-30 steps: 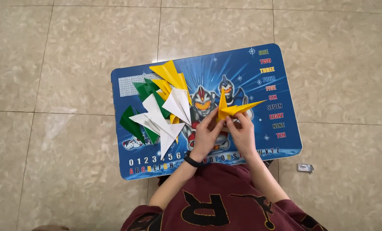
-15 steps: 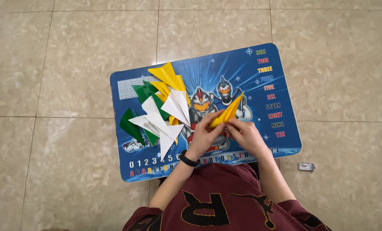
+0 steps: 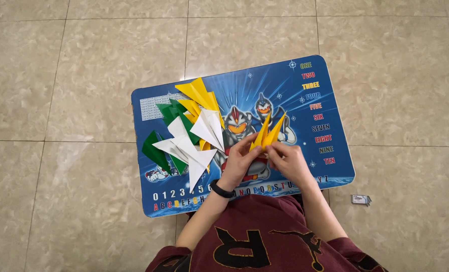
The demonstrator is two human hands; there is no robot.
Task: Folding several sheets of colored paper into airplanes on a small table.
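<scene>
The yellow folded paper piece [image 3: 268, 133] is held over the middle of the blue printed table [image 3: 305, 166], just above the cartoon figures on the top. It's pinched at its lower end, w/ two pointed tips fanning up and away from the person. Long axis runs from the grip at the near end up toward the far edge of the table, tilted slightly to the right.

The left hand [image 3: 240, 162] is closed on the lower left part of the piece, fingers curled round the fold. The right hand [image 3: 286, 160] is closed on the lower right part, fingertips pressed in at the base. Both hands meet at approx. the same spot, so neither is clearly nearer; the paper sticks out beyond both, on the far side of the knuckles. Whether the thumbs are under or over the fold can't be told, since it's hidden by the fingers.

A black band [image 3: 221, 191] is worn on the left wrist.

Left of the hands, a pile of folded paper darts [image 3: 186, 133] is spread on the table: yellow at the far end, green and white nearer, overlapping, points facing mixed ways. The pile is near the left hand but not touched by it.

On the tiled floor [image 3: 83, 75], right of the table and apart from it, a small packet [image 3: 360, 200] is lying.
</scene>
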